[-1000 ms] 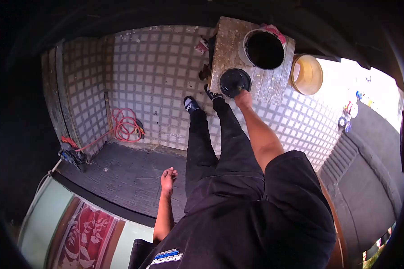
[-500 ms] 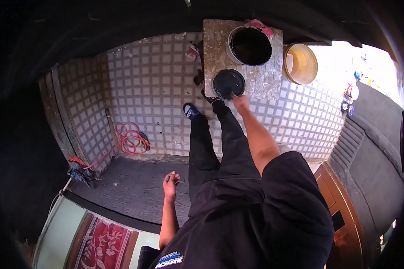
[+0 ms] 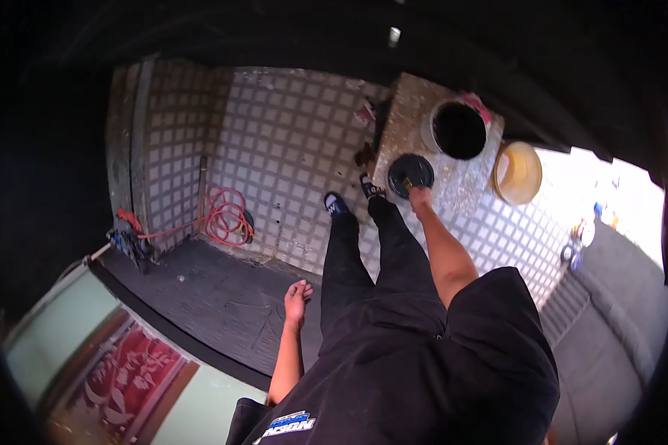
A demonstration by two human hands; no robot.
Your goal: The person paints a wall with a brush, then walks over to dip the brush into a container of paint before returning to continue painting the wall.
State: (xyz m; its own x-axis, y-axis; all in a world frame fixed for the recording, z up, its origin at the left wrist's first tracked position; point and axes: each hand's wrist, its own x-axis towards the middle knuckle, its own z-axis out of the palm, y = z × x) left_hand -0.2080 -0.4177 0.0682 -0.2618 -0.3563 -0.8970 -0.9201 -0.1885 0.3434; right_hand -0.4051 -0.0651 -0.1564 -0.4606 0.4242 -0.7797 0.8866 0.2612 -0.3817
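My right hand (image 3: 421, 199) is closed round the short tan handle of what looks like a paintbrush (image 3: 408, 183). Its head is down in a round black paint container (image 3: 398, 165), where dark paint hides the bristles. The container stands near the front corner of a paint-spattered wooden table (image 3: 404, 111). Behind it on the same table is a larger white bucket (image 3: 429, 136) with a black inside. Away from the table, my left hand (image 3: 298, 298) hangs low at my side, fingers loosely bent and apart, with nothing visible in it.
A yellowish bucket (image 3: 518, 173) stands right of the table. Pink-red cloth or plastic (image 3: 476, 105) lies behind the white bucket. A coiled red hose (image 3: 228, 216) rests on the tiled floor (image 3: 274, 148) at left. A dark ledge (image 3: 223, 285) runs below it, beside a curtained window (image 3: 130, 367).
The camera view has tilted and turned, so the table and buckets appear lower and farther right. My right hand stays at the black container, with more of the handle showing.
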